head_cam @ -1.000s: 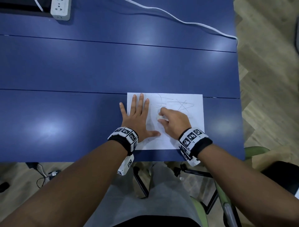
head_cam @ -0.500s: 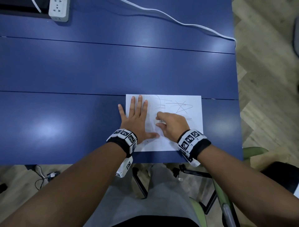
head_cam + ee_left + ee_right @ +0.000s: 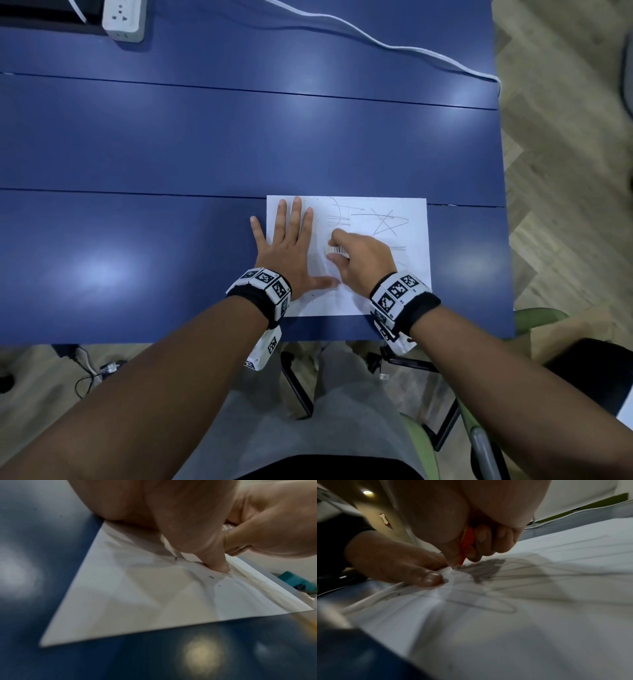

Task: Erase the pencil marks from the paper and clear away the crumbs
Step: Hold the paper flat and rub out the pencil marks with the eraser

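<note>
Two hands: flat left hand (image 3: pixel 291 253) pins scribbled paper (image 3: pixel 407 274); right hand (image 3: pixel 363 260) pinches eraser (image 3: pixel 337 251).

A blue counter (image 3: pixel 205 144) ran across the view, crossed by two dark seams. A white power strip (image 3: pixel 124 17) sat at its far left edge, and a white cable (image 3: pixel 387 42) snaked over the far right corner. Wood-pattern floor (image 3: pixel 561 171) lay to the right (a green chair (image 3: pixel 537 317) just beside the near corner).

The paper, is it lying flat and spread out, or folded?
Spread out, not folded: the paper shows as a full rectangle on the table, though it wrinkles around the left hand thumb.
</note>
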